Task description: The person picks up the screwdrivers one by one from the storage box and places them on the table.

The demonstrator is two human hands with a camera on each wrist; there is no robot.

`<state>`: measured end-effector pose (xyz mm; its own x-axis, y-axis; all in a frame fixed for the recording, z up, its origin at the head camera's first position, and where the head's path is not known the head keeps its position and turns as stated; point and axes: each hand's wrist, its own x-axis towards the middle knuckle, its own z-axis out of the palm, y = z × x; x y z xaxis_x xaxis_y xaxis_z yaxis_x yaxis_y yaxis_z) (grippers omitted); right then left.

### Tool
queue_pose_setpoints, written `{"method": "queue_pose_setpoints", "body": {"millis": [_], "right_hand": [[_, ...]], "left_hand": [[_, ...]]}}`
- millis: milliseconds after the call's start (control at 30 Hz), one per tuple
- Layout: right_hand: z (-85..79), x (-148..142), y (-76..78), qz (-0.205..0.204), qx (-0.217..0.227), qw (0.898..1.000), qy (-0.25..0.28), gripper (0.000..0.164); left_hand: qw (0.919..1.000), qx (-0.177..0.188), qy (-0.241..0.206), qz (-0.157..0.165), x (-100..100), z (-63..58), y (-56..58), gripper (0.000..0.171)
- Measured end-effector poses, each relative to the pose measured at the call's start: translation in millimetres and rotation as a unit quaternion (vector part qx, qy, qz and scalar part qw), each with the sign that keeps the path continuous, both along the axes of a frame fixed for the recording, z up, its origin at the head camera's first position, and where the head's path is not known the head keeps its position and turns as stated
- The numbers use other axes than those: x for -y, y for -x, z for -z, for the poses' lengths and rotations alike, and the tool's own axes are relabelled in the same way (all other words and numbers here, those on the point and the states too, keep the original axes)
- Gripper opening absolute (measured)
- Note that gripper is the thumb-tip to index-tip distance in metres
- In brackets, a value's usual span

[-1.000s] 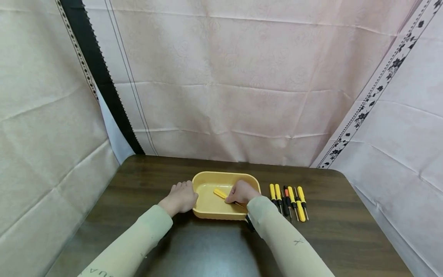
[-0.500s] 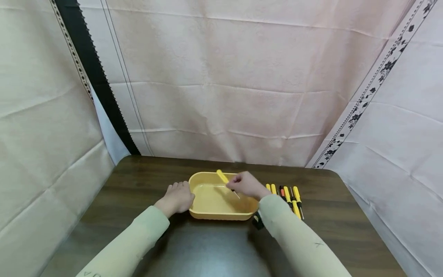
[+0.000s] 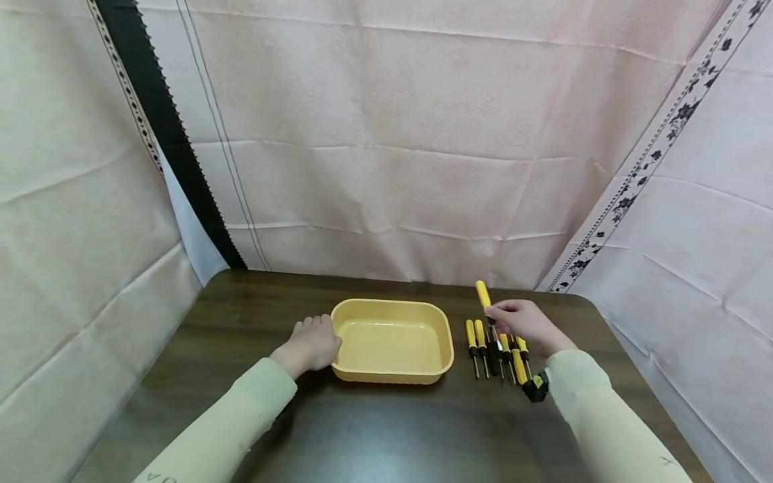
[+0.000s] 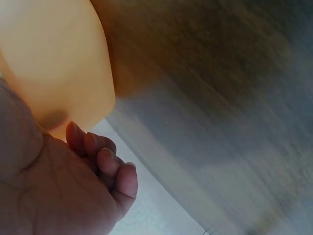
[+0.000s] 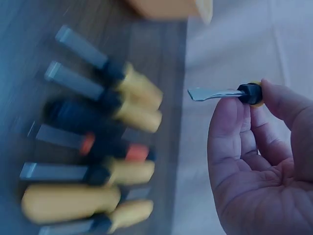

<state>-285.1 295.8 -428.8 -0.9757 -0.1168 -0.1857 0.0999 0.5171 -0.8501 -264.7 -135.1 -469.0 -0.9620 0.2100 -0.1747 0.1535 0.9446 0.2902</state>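
My right hand (image 3: 525,323) pinches a flat-blade screwdriver (image 3: 483,295) with a yellow handle and black collar. It is raised over the right part of the table, handle up and tilted. In the right wrist view, thumb and fingers meet at the black collar, and the screwdriver's steel blade (image 5: 215,94) sticks out past them. My left hand (image 3: 309,343) grips the left end of a shallow yellow plastic box (image 3: 392,378), whose inside holds nothing. The left wrist view shows curled fingers (image 4: 126,181) at the box's corner.
Below my right hand lies a row of several screwdrivers (image 3: 480,333), mostly yellow-handled, one with red on it. One yellow handle (image 5: 71,201) points the opposite way. A dark wooden table (image 3: 374,429) carries everything. Pale cloth (image 3: 386,147) hangs behind and at both sides.
My right hand has lifted the screwdriver out of the box and carried it right, over the row of screwdrivers. The left hand has stayed at the box's left end.
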Motion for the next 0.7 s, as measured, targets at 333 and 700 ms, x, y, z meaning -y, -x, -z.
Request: {"method": "queue_pose_setpoints", "body": {"millis": [333, 700], "right_hand": [[19.5, -63, -14.2, 0.035, 0.039, 0.999, -0.006, 0.056], [41.8, -90, -24.9, 0.076, 0.07, 0.994, -0.031, 0.049]], "left_hand": [[0.9999, -0.004, -0.01, -0.003, -1, -0.4, -0.8, 0.04], [1.0, -0.002, 0.0, -0.003, -2, 0.4, -1.9, 0.04]]}}
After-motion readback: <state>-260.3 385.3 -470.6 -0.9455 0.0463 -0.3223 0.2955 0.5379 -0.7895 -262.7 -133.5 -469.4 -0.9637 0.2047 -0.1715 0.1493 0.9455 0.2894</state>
